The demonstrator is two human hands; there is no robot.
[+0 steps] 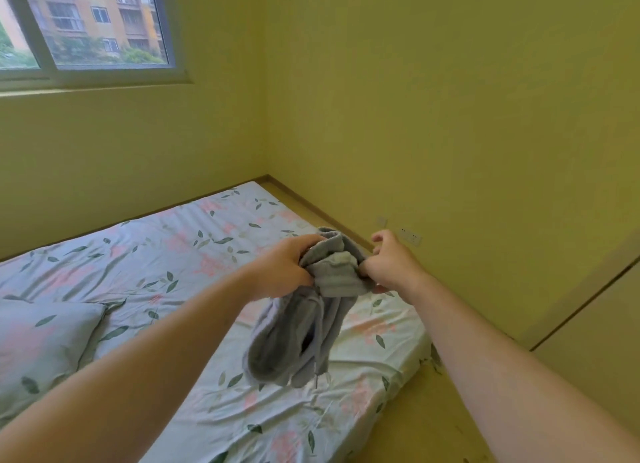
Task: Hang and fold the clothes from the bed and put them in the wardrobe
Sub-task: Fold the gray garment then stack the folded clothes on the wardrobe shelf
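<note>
Two bare forearms reach up from the bottom corners of the frame and meet near its middle, both stretched out over the bed (pixel 194 410). The left hand (pixel 280 270) comes in from the lower left, wrist straight, back of the hand up, its fingers curled round the bunched top edge of a grey garment (pixel 301 338). The right hand (pixel 391 262) comes in from the lower right and pinches the same ribbed band from the other side, thumb pressed into the cloth, while its upper fingers are loosely bent above it. The hands sit close together with the band gathered between them.

The garment hangs below them in a crumpled fold, a cord dangling from it, its lowest part just above the flowered sheet at centre frame; I cannot tell whether it touches. A pillow (pixel 41 345) in matching fabric lies at lower left. Beyond the hands, a wall socket (pixel 411 237) sits low on the yellow wall right of centre. A window (pixel 86 30) fills the upper left corner.
</note>
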